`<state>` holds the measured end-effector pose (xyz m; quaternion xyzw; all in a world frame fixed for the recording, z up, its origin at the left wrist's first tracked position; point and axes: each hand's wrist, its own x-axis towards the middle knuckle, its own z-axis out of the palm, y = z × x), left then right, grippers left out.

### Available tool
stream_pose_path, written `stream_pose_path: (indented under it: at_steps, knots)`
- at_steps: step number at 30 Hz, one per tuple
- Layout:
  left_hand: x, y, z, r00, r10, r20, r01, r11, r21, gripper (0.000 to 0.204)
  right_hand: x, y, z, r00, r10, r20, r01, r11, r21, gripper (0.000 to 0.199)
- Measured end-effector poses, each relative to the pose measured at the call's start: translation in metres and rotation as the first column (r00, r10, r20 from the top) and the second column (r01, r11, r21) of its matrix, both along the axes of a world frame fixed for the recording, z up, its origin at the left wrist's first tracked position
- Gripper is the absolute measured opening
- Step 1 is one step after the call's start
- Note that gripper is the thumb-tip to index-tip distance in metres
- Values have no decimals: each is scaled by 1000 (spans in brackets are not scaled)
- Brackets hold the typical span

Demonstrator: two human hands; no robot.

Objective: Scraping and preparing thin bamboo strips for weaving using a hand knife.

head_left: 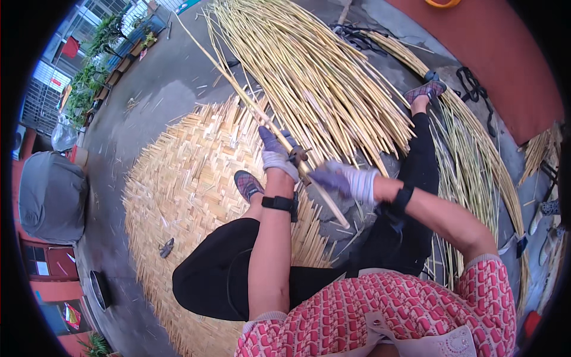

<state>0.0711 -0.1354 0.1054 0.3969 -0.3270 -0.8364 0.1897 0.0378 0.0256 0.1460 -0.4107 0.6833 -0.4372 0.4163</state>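
My left hand, in a grey and white glove, is closed around a long pale reed stalk. The stalk slants from the far left down to a pale, flattened-looking end between my legs. Just beside my left fingers, a small brown tool sits on the stalk; its exact shape is partly hidden. My right hand, in a striped purple and white glove, is beside the stalk just below the tool. Motion blurs its fingers, so their grip cannot be made out.
A woven mat with ragged edges spreads under my bent leg, with a small dark object on it. A big bundle of reeds lies ahead, another at right. Potted plants and a covered grey object stand left.
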Motion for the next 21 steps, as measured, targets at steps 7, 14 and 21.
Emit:
stream_pose_path:
  at_steps: [7,14,21]
  knots:
    - [-62,64,-51,997,-5,74,3,999,32,68,19,76,-33,803,-162,-574,389,872,298,36]
    - [-125,-111,-61,973,-53,-223,46,998,-38,64,178,452,-29,708,56,-704,535,608,587,30]
    - [-103,-63,-30,969,-56,-242,25,991,-129,39,236,492,3,789,50,-612,562,342,753,30]
